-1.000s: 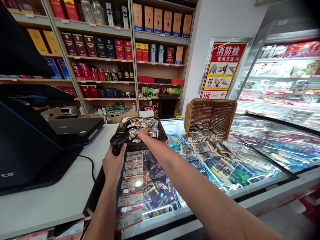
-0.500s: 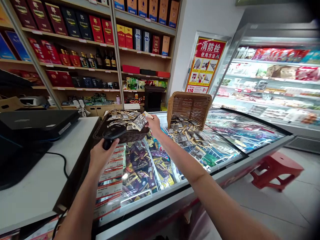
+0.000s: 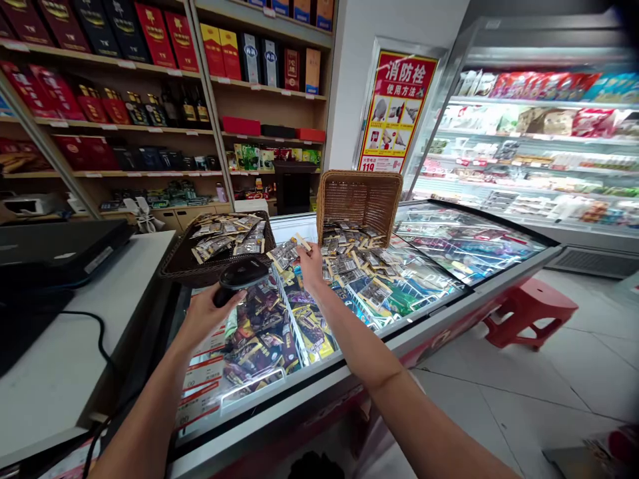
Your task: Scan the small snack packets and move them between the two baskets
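"Shelves [image 3: 274, 106] of boxed goods stand behind, and a white desk [image 3: 34, 386] is at my left, beside a glass-topped freezer [image 3: 269, 416]."

"And your hands?"

"In this head view, my left hand [image 3: 212, 306] is wrapped round a black scanner [image 3: 243, 271], just in front of the dark basket [image 3: 172, 263]. My right hand [image 3: 310, 266] has its grip pinched on a small packet [image 3: 285, 253], above the freezer, between that basket and the tan basket [image 3: 397, 199]."

"What might go wrong?"

"I seem to have the packet by its edge only, so a loose pinch could drop it among the loose packets [image 3: 344, 266], which look much alike. Those lie in the tipped tan basket and out over the freezer; a careless wrist could scatter them."

"Just one packet in there?"

"I can't tell; a second could be clinging behind."

"And the cable [image 3: 102, 339]?"

"Its end is hidden. If it feeds the scanner, the desk edge could snag it."
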`<action>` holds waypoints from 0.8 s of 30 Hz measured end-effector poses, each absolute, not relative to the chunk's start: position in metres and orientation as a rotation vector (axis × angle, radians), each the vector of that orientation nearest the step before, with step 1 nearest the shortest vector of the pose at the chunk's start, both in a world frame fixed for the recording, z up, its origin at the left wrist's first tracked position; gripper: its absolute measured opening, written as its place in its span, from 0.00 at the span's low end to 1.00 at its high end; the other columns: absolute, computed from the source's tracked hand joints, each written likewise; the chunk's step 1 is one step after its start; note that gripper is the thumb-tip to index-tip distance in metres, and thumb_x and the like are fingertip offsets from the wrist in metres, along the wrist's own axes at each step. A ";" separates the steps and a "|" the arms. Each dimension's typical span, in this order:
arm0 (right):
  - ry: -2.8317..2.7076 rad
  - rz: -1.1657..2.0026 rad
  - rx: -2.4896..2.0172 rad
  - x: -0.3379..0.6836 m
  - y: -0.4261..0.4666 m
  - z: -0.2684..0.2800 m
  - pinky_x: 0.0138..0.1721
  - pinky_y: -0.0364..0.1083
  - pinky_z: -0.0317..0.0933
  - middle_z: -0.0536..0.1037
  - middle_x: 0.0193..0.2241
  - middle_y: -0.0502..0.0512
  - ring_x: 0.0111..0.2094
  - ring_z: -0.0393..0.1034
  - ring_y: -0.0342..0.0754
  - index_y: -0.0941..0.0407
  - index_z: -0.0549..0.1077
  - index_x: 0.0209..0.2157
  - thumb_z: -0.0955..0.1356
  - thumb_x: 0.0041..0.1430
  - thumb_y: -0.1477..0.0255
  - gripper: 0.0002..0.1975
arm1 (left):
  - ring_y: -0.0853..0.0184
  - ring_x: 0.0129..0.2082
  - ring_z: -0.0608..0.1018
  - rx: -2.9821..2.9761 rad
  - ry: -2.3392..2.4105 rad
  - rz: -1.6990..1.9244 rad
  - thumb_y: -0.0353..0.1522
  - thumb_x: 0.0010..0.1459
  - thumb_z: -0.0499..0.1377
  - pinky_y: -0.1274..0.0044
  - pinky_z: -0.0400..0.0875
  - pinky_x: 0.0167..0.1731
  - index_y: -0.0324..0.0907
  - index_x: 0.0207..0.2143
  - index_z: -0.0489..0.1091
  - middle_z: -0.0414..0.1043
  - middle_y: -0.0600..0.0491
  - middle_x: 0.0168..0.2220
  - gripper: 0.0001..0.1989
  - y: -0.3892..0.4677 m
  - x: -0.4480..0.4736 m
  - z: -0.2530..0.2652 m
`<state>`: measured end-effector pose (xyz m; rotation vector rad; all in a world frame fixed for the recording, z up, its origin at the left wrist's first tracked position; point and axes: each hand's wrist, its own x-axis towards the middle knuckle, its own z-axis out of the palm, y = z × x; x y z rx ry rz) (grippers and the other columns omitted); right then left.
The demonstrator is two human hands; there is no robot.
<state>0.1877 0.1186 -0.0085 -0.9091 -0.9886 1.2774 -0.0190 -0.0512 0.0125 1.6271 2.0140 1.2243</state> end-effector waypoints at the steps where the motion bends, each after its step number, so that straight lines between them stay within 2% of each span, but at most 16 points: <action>1: -0.995 1.278 -0.913 0.187 0.118 -0.009 0.32 0.44 0.70 0.73 0.35 0.46 0.26 0.69 0.42 0.50 0.71 0.43 0.71 0.69 0.67 0.05 | 0.63 0.26 0.70 1.626 2.002 1.207 0.66 0.47 0.66 0.76 0.62 0.25 0.45 0.30 0.75 0.67 0.56 0.20 0.33 -0.051 -0.019 0.013; 11: -1.005 1.278 -0.901 0.182 0.113 -0.010 0.29 0.43 0.66 0.72 0.34 0.45 0.25 0.68 0.41 0.50 0.70 0.43 0.71 0.70 0.69 0.05 | 0.65 0.24 0.67 1.624 1.958 1.171 0.65 0.49 0.67 0.76 0.60 0.24 0.46 0.30 0.72 0.66 0.57 0.20 0.32 -0.051 -0.022 0.007; 20: -0.978 1.282 -0.893 0.183 0.116 -0.012 0.27 0.42 0.65 0.72 0.34 0.44 0.24 0.67 0.40 0.51 0.70 0.42 0.71 0.70 0.69 0.05 | 0.64 0.25 0.67 1.611 1.992 1.115 0.66 0.46 0.65 0.75 0.60 0.26 0.46 0.29 0.71 0.66 0.56 0.21 0.33 -0.056 -0.013 0.019; 24: -0.977 1.273 -0.887 0.180 0.119 -0.014 0.26 0.43 0.65 0.71 0.30 0.42 0.22 0.67 0.41 0.51 0.70 0.43 0.72 0.69 0.68 0.07 | 0.65 0.25 0.67 1.624 2.015 1.116 0.66 0.46 0.64 0.74 0.60 0.26 0.46 0.27 0.71 0.65 0.57 0.21 0.33 -0.054 -0.012 0.022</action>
